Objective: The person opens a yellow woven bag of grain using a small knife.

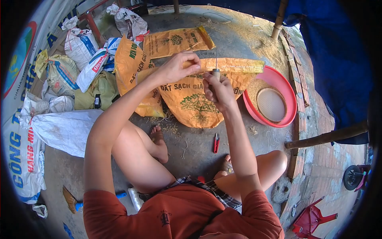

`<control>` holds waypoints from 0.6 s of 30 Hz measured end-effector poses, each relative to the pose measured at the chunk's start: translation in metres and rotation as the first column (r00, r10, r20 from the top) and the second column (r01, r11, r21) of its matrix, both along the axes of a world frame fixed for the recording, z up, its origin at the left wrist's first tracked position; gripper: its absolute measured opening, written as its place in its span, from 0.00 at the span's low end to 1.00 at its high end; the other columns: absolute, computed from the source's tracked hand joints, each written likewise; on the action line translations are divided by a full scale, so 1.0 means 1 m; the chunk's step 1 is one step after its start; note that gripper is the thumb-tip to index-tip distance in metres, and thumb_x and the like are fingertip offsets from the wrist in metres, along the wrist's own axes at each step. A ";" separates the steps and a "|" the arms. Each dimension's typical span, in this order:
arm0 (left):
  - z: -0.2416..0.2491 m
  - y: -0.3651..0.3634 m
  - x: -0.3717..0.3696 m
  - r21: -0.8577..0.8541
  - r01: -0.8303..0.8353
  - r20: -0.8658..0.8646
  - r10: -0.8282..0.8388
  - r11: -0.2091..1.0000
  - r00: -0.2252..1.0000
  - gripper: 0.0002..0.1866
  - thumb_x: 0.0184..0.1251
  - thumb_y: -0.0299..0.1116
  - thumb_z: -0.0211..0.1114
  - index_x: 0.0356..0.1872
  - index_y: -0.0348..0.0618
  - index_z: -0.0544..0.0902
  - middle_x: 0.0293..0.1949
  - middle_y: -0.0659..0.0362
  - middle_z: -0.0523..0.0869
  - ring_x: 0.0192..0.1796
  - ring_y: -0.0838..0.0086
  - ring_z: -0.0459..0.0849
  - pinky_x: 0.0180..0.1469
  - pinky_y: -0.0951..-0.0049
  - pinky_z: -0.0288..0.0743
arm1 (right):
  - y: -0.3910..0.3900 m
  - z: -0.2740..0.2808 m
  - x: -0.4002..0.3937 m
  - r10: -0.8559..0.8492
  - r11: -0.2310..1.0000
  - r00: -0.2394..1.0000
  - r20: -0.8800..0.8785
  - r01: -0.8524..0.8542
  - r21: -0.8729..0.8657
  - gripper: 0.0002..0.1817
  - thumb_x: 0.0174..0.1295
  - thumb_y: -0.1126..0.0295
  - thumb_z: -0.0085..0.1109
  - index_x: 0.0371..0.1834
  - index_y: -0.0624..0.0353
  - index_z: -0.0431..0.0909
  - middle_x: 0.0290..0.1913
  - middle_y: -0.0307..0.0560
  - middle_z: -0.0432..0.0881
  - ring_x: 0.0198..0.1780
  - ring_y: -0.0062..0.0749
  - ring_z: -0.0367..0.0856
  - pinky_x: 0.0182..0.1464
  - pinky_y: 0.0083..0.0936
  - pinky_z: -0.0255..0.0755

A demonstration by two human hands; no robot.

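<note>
An orange printed sack with a tree picture lies in front of me, its top edge folded into a band. My left hand grips that folded edge at its left part. In my right hand is a tool with a pale handle and a thin metal spike pointing away from me, beside the fold. White thread runs along the band to the right. More orange sacks lie behind and to the left. Red-handled snips rest on the floor below the sack.
A pink basin holding grain and a round sieve stands at the right. Filled sacks crowd the left. Wooden poles, a blue tarp and a red stool are at the right.
</note>
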State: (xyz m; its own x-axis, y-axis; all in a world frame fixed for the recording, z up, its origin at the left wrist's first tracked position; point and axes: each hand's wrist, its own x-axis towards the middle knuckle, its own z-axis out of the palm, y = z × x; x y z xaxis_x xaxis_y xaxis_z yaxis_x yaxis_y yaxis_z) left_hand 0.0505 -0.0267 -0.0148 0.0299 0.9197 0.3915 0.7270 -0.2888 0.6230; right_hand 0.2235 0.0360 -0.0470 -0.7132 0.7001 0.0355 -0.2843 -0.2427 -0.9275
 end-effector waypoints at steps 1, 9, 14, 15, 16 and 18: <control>-0.001 0.000 0.000 0.000 0.001 0.001 -0.001 1.000 1.000 0.06 0.59 0.28 0.62 0.36 0.38 0.79 0.31 0.60 0.77 0.39 0.74 0.76 0.45 0.75 0.69 | 0.002 0.003 0.002 0.141 0.955 0.986 -0.086 -0.158 -0.252 0.08 0.60 0.70 0.55 0.27 0.61 0.69 0.17 0.37 0.69 0.14 0.17 0.65 0.13 0.16 0.55; -0.006 0.002 0.006 0.033 0.052 -0.081 -0.050 0.998 0.996 0.14 0.56 0.28 0.64 0.46 0.47 0.82 0.35 0.62 0.75 0.43 0.73 0.74 0.49 0.72 0.68 | 0.000 0.012 0.012 0.090 0.985 0.996 0.006 -0.088 -0.149 0.10 0.62 0.67 0.53 0.37 0.63 0.70 0.20 0.38 0.69 0.13 0.15 0.62 0.12 0.13 0.53; -0.016 0.008 0.000 0.117 -0.014 -0.088 0.025 0.993 0.996 0.11 0.54 0.32 0.67 0.40 0.49 0.85 0.32 0.61 0.74 0.41 0.72 0.74 0.48 0.72 0.67 | -0.008 0.039 0.031 0.132 0.991 0.991 0.030 -0.131 -0.015 0.09 0.62 0.68 0.51 0.37 0.65 0.72 0.19 0.39 0.72 0.12 0.14 0.64 0.11 0.13 0.54; -0.016 0.008 -0.002 0.096 -0.040 -0.082 0.048 0.995 0.995 0.11 0.54 0.33 0.67 0.39 0.49 0.85 0.32 0.62 0.74 0.41 0.72 0.74 0.48 0.72 0.67 | -0.010 0.048 0.038 0.131 0.991 0.991 0.031 -0.130 -0.013 0.09 0.62 0.68 0.51 0.37 0.65 0.72 0.19 0.39 0.72 0.12 0.14 0.64 0.11 0.13 0.54; -0.016 0.009 -0.004 0.097 -0.039 -0.081 0.047 0.995 0.996 0.11 0.54 0.33 0.67 0.39 0.49 0.85 0.32 0.62 0.74 0.41 0.72 0.74 0.48 0.72 0.67 | -0.013 0.058 0.046 0.082 0.995 0.996 0.023 -0.083 0.062 0.09 0.62 0.68 0.51 0.36 0.65 0.72 0.18 0.39 0.72 0.12 0.14 0.64 0.11 0.12 0.53; -0.017 0.009 -0.006 0.096 -0.060 -0.086 0.068 0.994 0.994 0.10 0.56 0.33 0.66 0.39 0.47 0.85 0.31 0.62 0.74 0.41 0.72 0.74 0.48 0.72 0.67 | -0.018 0.076 0.062 0.017 0.988 1.000 -0.016 -0.014 0.156 0.09 0.62 0.68 0.51 0.35 0.65 0.72 0.17 0.39 0.72 0.11 0.14 0.63 0.11 0.12 0.53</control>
State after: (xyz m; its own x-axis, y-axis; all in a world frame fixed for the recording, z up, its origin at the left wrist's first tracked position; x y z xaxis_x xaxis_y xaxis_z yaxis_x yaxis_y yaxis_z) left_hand 0.0441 -0.0173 -0.0320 0.0108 0.8805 0.4739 0.7969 -0.2939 0.5278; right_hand 0.2860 0.0180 0.0285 -0.7224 0.6737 0.1555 -0.2979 -0.1004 -0.9493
